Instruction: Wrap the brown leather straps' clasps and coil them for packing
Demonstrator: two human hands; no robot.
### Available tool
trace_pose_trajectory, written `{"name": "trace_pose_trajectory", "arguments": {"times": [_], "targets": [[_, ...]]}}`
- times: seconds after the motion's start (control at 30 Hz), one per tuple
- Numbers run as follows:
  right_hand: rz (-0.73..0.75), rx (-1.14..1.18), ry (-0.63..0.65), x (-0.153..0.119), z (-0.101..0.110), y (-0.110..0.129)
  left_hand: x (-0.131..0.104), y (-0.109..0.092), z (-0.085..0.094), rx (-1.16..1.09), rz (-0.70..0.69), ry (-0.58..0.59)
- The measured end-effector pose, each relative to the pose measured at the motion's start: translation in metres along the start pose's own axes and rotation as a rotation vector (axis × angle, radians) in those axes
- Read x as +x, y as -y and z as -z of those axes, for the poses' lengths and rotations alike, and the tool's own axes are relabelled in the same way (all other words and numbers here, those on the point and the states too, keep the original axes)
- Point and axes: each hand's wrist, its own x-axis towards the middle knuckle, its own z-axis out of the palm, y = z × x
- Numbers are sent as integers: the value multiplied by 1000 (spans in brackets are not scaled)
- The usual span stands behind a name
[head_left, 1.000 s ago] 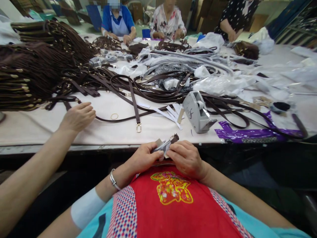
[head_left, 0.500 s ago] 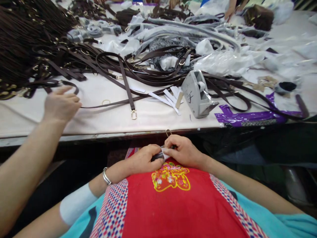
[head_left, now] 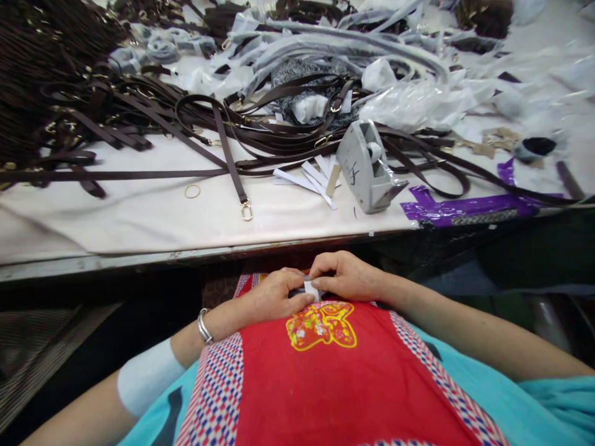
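In front of my red apron, my left hand [head_left: 274,296] and my right hand [head_left: 346,275] meet at the table's near side. My left fingers close over a greyish dark bundle, mostly hidden by the hands. A small white paper strip [head_left: 312,288] lies against this bundle between the two hands. My right thumb and fingertips pinch at the edge of the strip. Both hands rest low, close to my body, below the tabletop edge. A silver bangle [head_left: 203,326] circles my left wrist.
On the white tabletop [head_left: 139,223] lie dark brown straps [head_left: 231,155] with gold clasps, white paper strips [head_left: 307,179], a gold ring [head_left: 192,191] and a grey tape dispenser [head_left: 365,167]. Purple tape [head_left: 469,210] crosses the right edge. Plastic wrapping [head_left: 413,108] is heaped behind.
Another person's arm at the left has left the view, and a strap there now stretches straight leftward. The gold ring by my right hand has dropped from sight. My hands stay together.
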Motion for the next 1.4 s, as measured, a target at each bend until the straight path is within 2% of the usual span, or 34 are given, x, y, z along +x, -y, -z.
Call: {"name": "trace_pose_trajectory", "arguments": {"times": [0.1, 0.3, 0.37, 0.5, 0.6, 0.7, 0.87, 1.03, 1.13, 1.27, 1.4], "targets": [[13, -60, 0, 1, 3, 0, 1, 0, -2, -5, 58, -5], [-18, -110, 163, 9, 8, 3, 2, 2, -4, 11, 101, 44], [8, -187, 159, 9, 5, 4, 1, 4, -5, 21, 117, 70], [203, -551, 32, 4, -6, 6, 1, 7, -4, 48, 158, 93], [379, -838, -58, -3, -12, 3, 3, 8, -1, 111, 119, 78], [542, -995, -128, -8, -13, 0, 5, 8, 0, 145, 93, 78], [670, -994, -194, -9, -9, -9, 6, 9, -3, 41, 196, 92], [748, -885, -115, -7, -6, -18, 5, 12, -7, -23, 278, 61], [758, -920, -106, -8, -5, -14, 4, 13, -5, -80, 353, 40], [788, -1006, -162, -11, -3, -4, 3, 12, 2, -325, 402, 22], [829, -1040, -284, -10, -3, -3, 5, 9, 2, -538, 419, -84]]}}
